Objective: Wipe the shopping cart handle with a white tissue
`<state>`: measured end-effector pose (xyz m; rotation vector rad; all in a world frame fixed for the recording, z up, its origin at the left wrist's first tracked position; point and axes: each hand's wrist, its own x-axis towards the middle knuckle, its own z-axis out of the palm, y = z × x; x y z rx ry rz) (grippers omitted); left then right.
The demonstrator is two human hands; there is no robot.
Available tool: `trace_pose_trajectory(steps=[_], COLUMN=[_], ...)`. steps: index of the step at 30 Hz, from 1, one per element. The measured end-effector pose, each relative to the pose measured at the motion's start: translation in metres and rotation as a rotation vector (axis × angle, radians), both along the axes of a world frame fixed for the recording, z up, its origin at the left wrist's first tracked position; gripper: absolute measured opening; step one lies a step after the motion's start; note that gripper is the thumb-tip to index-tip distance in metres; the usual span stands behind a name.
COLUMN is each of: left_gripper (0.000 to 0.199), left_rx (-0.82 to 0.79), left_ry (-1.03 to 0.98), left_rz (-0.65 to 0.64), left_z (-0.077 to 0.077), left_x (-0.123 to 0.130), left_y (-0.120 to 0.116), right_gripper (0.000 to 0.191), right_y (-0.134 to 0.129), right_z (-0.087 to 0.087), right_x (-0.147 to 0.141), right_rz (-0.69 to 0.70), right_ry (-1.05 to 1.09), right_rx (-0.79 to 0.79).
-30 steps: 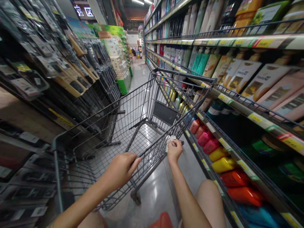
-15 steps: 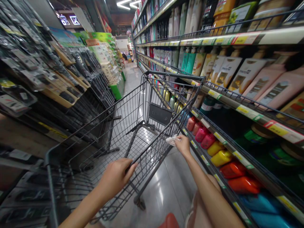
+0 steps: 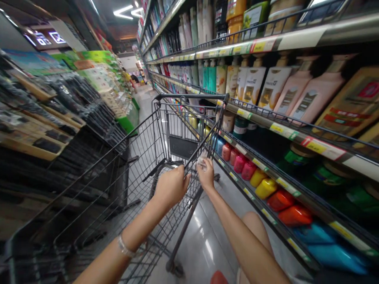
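Note:
A dark wire shopping cart (image 3: 182, 146) stands in front of me, and no goods show in its basket. My left hand (image 3: 171, 184) is wrapped over the cart's near side rail, thumb toward the shelf, with a clear bracelet (image 3: 126, 248) on the wrist. Just right of it, my right hand (image 3: 206, 174) pinches a crumpled white tissue (image 3: 201, 161) beside the same rail. Whether the tissue touches the rail is hard to tell.
On the right, a long shelf holds pump bottles (image 3: 253, 85) and a lower row of colourful bottles (image 3: 265, 188). Racks of dark packaged goods (image 3: 89, 106) and a green display (image 3: 127, 123) line the left. Grey tiled floor (image 3: 198, 232) shows beside the cart.
My left hand has moved forward along the rail. My right hand, with the tissue, has come closer to the rail and the left hand. The view has shifted, so shelf and cart appear further left.

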<state>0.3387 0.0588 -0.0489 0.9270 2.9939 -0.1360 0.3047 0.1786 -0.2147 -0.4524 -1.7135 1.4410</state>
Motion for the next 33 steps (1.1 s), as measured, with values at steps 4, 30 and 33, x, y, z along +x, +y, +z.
trace_pose_trajectory(steps=[4, 30, 33], left_gripper=[0.032, 0.039, 0.039], left_rx=[-0.085, 0.01, 0.022], left_ry=[0.012, -0.011, -0.018], left_rz=[-0.024, -0.016, -0.013], left_z=[-0.011, -0.015, -0.016], left_x=[-0.015, -0.017, -0.018], left_y=[0.002, -0.013, -0.013], right_gripper=[0.025, 0.018, 0.018], right_y=[-0.009, 0.023, 0.019], right_z=[-0.022, -0.036, -0.054], right_x=[0.003, 0.04, 0.056], right_rz=[0.024, 0.293, 0.205], right_ry=[-0.044, -0.228, -0.253], right_rx=[-0.025, 0.245, 0.191])
